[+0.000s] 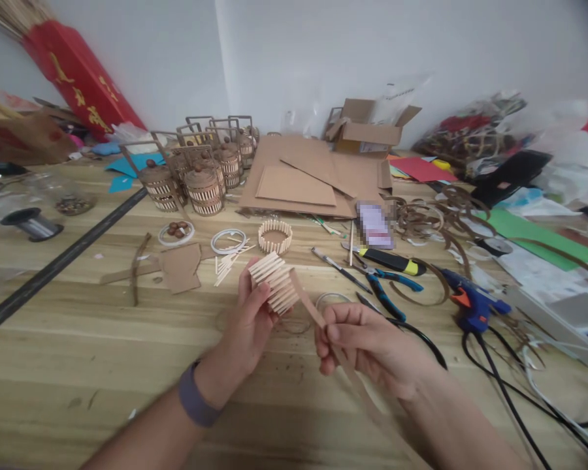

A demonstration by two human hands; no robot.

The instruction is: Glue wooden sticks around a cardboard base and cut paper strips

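Held on its side in my left hand [252, 313] is a small round basket of pale wooden sticks [274, 284], the thumb pressing on its sticks. My right hand [360, 339] pinches a thin brown strip [308, 300] between thumb and fingers. The strip's far end meets the basket's right edge; its other end trails down past my right wrist. Just beyond the basket stands a low ring of upright sticks [275, 237] around a cardboard base. Loose short sticks [230, 262] lie to its left, beside a white hoop [228, 241].
Finished lidded baskets with handles [203, 189] stand at the back left. Cardboard sheets [294, 186] lie at the back middle. To the right are a cutter knife [389, 259], pliers [385, 294], a blue glue gun [475, 303] with its cord, and coiled brown strips [421, 219].
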